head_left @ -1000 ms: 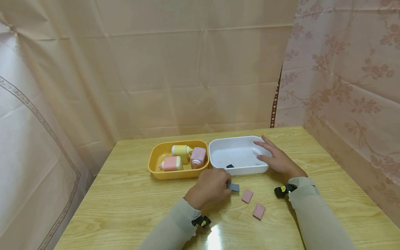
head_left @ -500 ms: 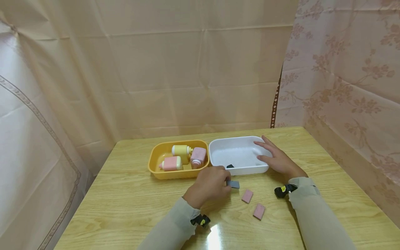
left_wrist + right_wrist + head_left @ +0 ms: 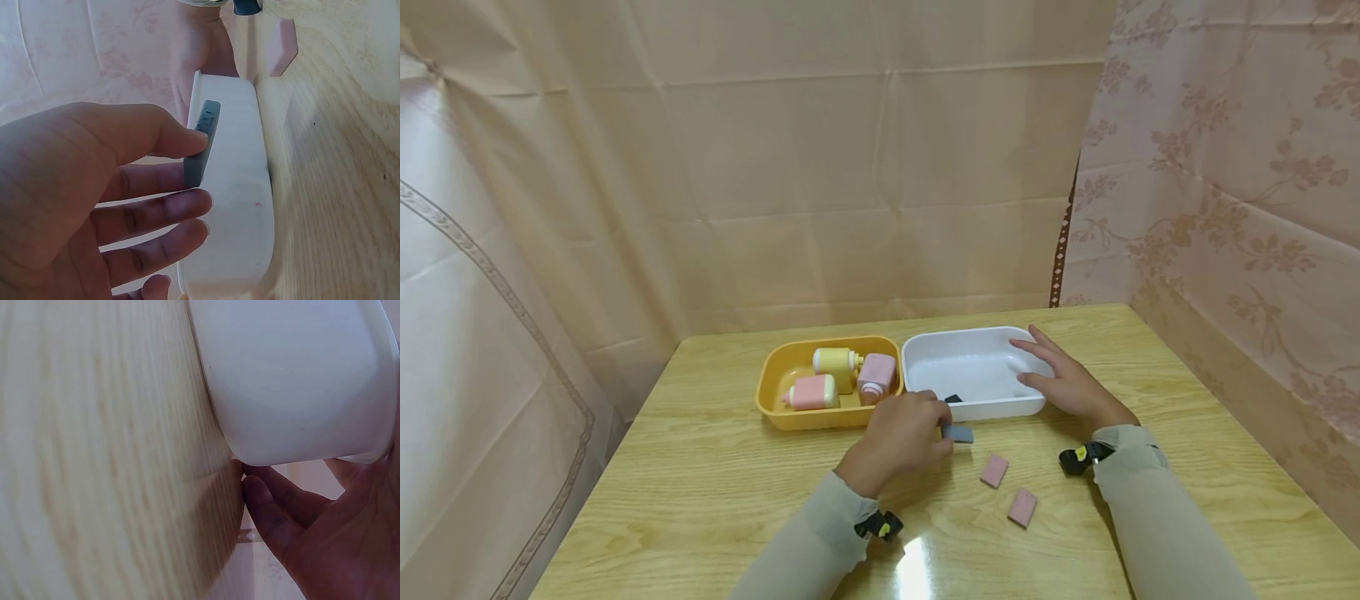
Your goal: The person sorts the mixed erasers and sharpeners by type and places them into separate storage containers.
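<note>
My left hand (image 3: pixel 898 437) pinches a small blue-grey rectangular block (image 3: pixel 203 144) between thumb and fingers. In the head view the block sticks out to the right of the fingers, just in front of the white tray (image 3: pixel 992 408). The left wrist view has the block overlapping the tray's outer wall. At the tray's right end, my right hand (image 3: pixel 1071 387) grips the rim, with some digits over the edge. Other fingers (image 3: pixel 269 506) curl at the tray's lower corner. A dark piece (image 3: pixel 953 398) lies inside, by the front wall.
Two flat pink blocks, one nearer the trays (image 3: pixel 994 471) and one nearer me (image 3: pixel 1022 508), lie on the wooden table (image 3: pixel 700 500). Left of the white tray stands a yellow tray (image 3: pixel 797 422) holding three toy-like bottles. Curtains hang behind and beside the table.
My left hand has risen slightly toward the white tray, carrying the blue-grey block with it. The right hand and the pink blocks stay where they were.
</note>
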{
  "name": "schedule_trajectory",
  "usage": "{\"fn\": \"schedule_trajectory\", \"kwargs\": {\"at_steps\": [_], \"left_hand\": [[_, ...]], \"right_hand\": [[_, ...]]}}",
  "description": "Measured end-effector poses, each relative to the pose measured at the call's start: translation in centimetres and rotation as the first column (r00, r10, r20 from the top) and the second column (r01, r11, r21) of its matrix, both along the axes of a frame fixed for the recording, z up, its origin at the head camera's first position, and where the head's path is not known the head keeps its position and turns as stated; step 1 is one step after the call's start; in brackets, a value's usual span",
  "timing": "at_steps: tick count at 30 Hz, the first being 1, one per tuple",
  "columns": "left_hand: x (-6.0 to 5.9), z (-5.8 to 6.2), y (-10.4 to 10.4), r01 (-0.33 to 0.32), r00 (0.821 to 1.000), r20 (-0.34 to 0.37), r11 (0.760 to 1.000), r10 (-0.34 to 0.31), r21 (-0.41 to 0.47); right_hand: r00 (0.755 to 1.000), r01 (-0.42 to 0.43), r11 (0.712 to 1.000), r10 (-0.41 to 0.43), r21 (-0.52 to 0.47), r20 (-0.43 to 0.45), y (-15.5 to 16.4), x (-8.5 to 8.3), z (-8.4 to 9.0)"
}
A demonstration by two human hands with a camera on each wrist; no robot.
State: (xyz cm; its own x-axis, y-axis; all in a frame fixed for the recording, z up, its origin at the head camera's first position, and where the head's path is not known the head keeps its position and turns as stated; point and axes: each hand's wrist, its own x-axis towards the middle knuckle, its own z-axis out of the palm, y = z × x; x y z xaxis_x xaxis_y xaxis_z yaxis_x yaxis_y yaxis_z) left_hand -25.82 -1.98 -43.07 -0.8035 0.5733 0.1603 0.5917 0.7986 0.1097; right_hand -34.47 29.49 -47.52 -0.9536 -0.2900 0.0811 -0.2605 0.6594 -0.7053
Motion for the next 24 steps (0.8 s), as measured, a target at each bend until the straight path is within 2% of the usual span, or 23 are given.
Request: {"fn": "schedule_trajectory", "kwargs": {"at_steps": [24], "left_hand": [[-0.69, 0.49, -0.25, -0.014, 0.993, -0.117, 0.997, 0.022, 0.073]], "right_hand": [[1.000, -0.008, 1.000, 0.008, -0.002, -0.015, 0.05, -0.06, 0.04]]}}
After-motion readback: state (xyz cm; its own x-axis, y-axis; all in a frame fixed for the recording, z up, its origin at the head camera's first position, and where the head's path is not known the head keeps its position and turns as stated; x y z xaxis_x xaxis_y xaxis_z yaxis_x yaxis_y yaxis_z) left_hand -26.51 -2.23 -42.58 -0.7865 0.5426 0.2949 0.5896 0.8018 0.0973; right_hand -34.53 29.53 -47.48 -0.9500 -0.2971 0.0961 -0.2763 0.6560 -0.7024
